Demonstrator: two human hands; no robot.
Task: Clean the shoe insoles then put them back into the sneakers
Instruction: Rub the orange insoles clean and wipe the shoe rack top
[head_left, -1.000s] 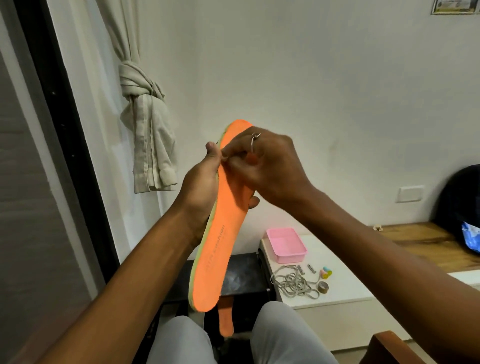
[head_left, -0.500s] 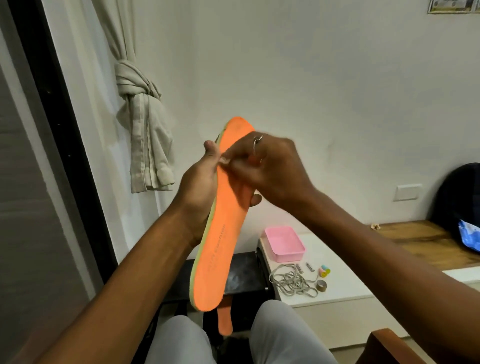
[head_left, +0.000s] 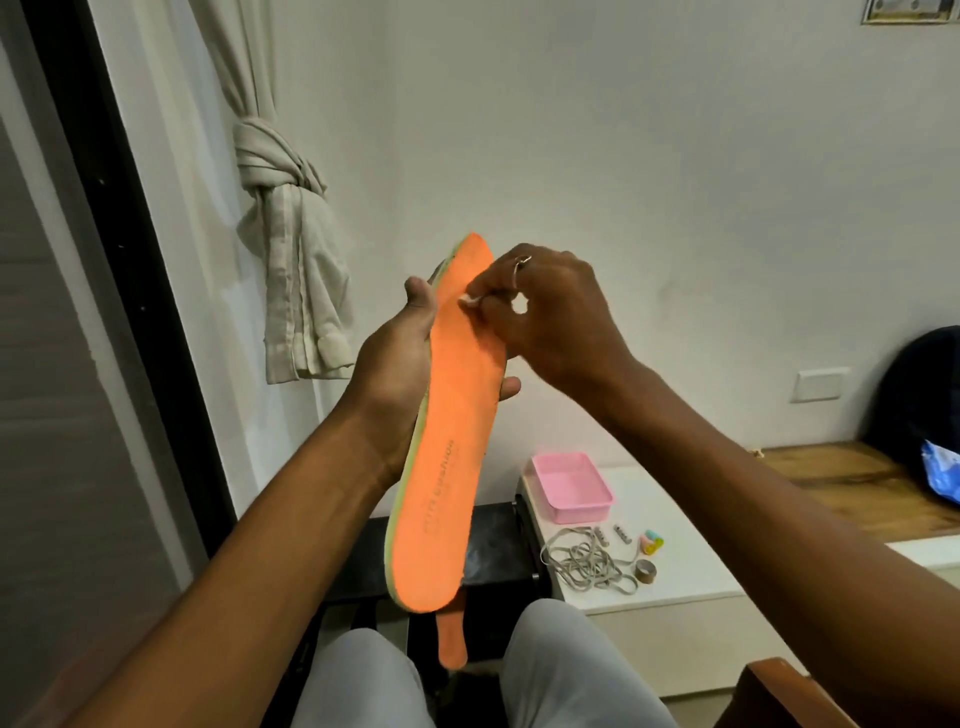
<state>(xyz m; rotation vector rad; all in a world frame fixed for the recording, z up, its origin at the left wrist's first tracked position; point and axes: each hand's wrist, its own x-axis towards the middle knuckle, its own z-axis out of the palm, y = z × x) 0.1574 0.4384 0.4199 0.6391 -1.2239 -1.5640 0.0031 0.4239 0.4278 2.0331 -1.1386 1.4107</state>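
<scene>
The insole (head_left: 452, 415) is gripped upright by L hand (head_left: 400, 358), above the knees. R hand (head_left: 550, 317), pinching a white bit (head_left: 470, 300) against its upper part, has been shifted right vs. 0.5 s ago.

Orange insole (head_left: 452, 457): yellow-green foam edge, faint printed text nr heel. Nearly upright, slight lean, toe at 12 o'clock, heel at 6, orange face to camera. Left hand (head_left: 400, 358) grips it mid-length from behind; right hand (head_left: 550, 317) pinches small white bit (head_left: 469, 300) against forefoot. 2nd insole (head_left: 451, 642): orange, only one end visible, at 6 o'clock just below 1st's heel.
</scene>
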